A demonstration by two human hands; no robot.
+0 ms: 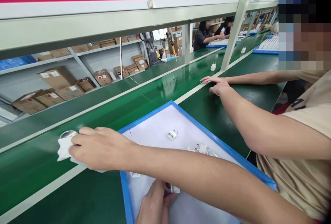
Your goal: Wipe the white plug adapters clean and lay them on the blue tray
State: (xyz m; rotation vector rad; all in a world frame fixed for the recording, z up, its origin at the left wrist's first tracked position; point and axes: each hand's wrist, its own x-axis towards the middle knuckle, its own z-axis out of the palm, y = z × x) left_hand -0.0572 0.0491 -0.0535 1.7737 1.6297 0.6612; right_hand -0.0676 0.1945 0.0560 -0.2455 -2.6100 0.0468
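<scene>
My right arm crosses the tray to the left. My right hand (103, 148), over the green belt (98, 117), is closed on a crumpled white cloth or tissue (64, 148). A shiny round metal top (68, 134) shows beside its fingers. Low in the picture my left hand (153, 203) is closed around a white plug adapter (175, 189), partly hidden by the fingers and right forearm. Beneath both arms lies a white tray with a blue rim (147, 116). On it are a two-pin plug adapter (172, 134) and several others, including one adapter (203, 149) near the forearm.
At right a co-worker's hands (218, 85) rest at the belt edge. White plugs (213, 67) sit farther along the belt. A shelf beam (116, 19) and slanted post (236, 24) stand above. Cartons (58, 77) fill racks behind; other people work beside trays farther off.
</scene>
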